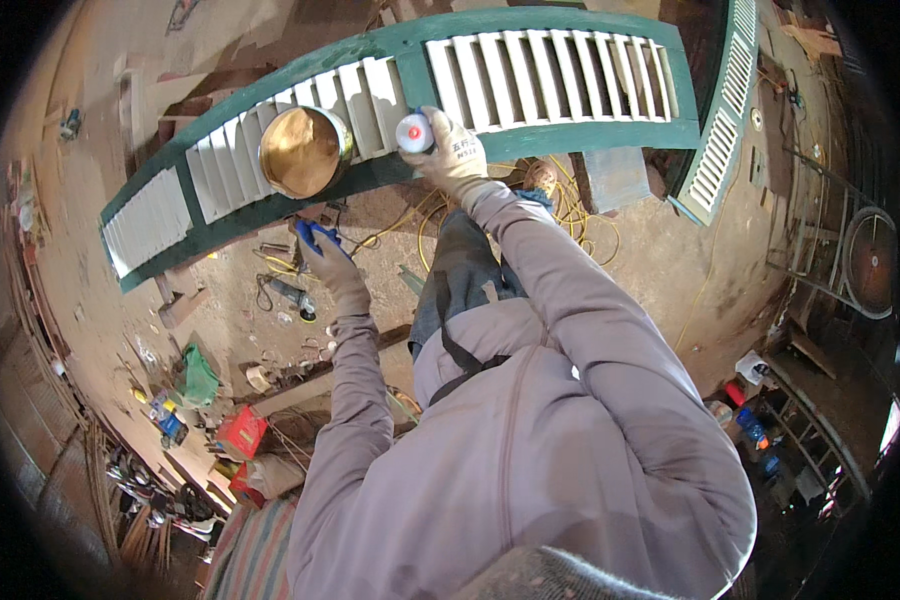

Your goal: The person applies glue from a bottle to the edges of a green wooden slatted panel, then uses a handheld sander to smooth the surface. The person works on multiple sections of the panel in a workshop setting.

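A long green-framed louvered shutter [560, 142] with white slats lies across in front of me. My right hand [455, 155], in a pale printed work glove, is closed round a white bottle [411, 136] with a red tip, seen from above at the shutter's near edge. A large round tin [303, 153], golden on the side facing me, rests on the slats left of the bottle. My left hand [328, 262], gloved with blue at the fingers, is below the shutter's near edge. Its fingers look apart, and I see nothing held in them.
A second louvered shutter [713, 165] stands at the right. Yellow cord [595, 240] coils on the floor near my legs. An angle grinder [292, 296] lies below my left hand. A red box [241, 434] and green cloth [199, 375] are at the lower left, a round fan [869, 262] far right.
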Action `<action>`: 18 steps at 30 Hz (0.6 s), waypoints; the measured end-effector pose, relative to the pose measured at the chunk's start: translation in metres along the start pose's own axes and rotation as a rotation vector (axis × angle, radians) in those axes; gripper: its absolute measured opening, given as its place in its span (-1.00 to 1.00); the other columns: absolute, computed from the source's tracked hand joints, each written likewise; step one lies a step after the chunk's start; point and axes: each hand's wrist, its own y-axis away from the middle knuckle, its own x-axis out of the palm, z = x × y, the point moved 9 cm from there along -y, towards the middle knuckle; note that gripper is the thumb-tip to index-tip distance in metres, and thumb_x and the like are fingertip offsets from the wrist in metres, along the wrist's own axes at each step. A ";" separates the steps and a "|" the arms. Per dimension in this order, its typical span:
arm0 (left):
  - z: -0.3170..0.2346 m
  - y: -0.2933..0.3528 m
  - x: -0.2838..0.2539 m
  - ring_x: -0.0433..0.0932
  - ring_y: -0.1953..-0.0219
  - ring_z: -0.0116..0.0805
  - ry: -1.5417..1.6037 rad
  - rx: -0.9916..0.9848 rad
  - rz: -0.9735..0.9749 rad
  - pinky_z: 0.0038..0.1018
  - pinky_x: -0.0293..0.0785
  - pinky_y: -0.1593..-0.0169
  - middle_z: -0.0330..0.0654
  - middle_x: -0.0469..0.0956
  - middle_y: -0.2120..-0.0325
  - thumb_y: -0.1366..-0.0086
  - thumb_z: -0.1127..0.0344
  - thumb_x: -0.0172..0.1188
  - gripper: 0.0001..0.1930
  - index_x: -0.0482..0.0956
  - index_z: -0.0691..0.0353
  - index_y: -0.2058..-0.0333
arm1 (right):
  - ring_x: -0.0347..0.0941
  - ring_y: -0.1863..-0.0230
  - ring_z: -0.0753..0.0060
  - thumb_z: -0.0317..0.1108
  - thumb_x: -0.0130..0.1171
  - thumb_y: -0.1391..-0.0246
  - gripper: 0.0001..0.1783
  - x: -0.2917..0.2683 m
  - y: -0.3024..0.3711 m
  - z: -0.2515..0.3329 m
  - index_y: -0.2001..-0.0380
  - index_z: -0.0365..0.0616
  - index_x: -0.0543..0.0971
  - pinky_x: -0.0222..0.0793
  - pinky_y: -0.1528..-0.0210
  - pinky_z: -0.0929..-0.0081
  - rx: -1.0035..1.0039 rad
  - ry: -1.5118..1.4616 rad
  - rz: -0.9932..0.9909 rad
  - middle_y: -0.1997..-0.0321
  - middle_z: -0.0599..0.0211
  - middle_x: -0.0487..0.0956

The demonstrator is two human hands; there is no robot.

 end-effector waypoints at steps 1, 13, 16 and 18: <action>-0.013 -0.011 0.002 0.50 -0.15 -0.16 0.003 0.023 -0.006 -0.29 0.43 -0.25 0.08 0.42 -0.24 -0.57 0.11 0.01 -0.42 0.23 0.39 -0.38 | 0.53 -0.13 -0.10 -0.04 0.47 0.08 -0.18 -0.001 0.003 0.003 -0.24 -0.03 0.39 0.44 -0.19 0.07 -0.003 -0.009 0.033 -0.11 0.05 0.59; -0.136 -0.076 0.050 0.53 0.02 0.03 -0.906 0.667 -0.108 -0.12 0.46 -0.08 -0.09 0.64 -0.01 -0.24 -0.08 0.36 -0.63 0.76 -0.15 0.03 | 0.58 -0.09 -0.04 0.05 0.52 0.12 -0.18 -0.087 0.112 -0.045 -0.16 -0.11 0.49 0.48 -0.14 0.15 0.241 -0.020 0.116 -0.03 0.02 0.64; -0.148 -0.082 0.074 0.53 -0.03 -0.05 -1.281 0.627 -0.041 -0.19 0.42 -0.13 -0.22 0.66 0.02 -0.22 -0.17 0.35 -0.60 0.76 -0.22 0.01 | 0.63 0.00 0.01 0.04 0.54 0.10 -0.20 -0.119 0.137 -0.075 -0.15 -0.13 0.51 0.53 -0.05 0.22 0.284 0.072 0.019 0.02 0.05 0.66; -0.113 -0.110 0.077 0.53 -0.06 -0.09 -1.350 0.575 0.083 -0.20 0.43 -0.13 -0.21 0.66 0.01 -0.22 -0.17 0.34 -0.59 0.75 -0.23 0.01 | 0.66 0.07 0.06 0.01 0.56 0.12 -0.17 -0.134 0.150 -0.089 -0.17 -0.15 0.49 0.56 0.00 0.27 0.384 0.063 0.022 0.04 0.04 0.67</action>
